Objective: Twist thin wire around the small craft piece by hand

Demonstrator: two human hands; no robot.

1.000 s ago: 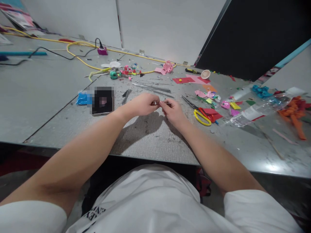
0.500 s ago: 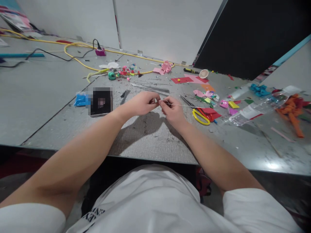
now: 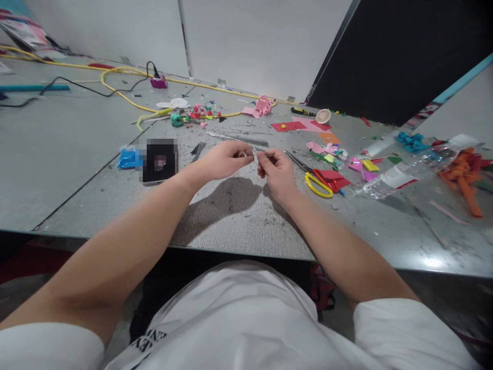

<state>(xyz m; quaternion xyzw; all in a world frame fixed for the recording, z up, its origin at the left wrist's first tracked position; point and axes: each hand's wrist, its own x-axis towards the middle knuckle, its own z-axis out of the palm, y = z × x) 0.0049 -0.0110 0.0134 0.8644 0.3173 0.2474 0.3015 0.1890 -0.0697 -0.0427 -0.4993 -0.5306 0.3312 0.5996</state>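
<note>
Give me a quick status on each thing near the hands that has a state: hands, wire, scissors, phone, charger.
Left hand: fingers pinched, a thin wire seems held at the tips.
Right hand: fingers curled, just apart from the left; grip on the wire unclear.
Wire: thin, barely visible between the hands.
Scissors: lying flat, blades shut.
Phone: flat on the table.
Charger: cable plugged in.

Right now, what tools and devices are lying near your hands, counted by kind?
Scissors, yellow-handled, right of the right hand: 1
Phone, dark, left of the left hand: 1
Blue packet beside the phone: 1
Total: 3
The small paper scraps are too many and too small to count.
</note>
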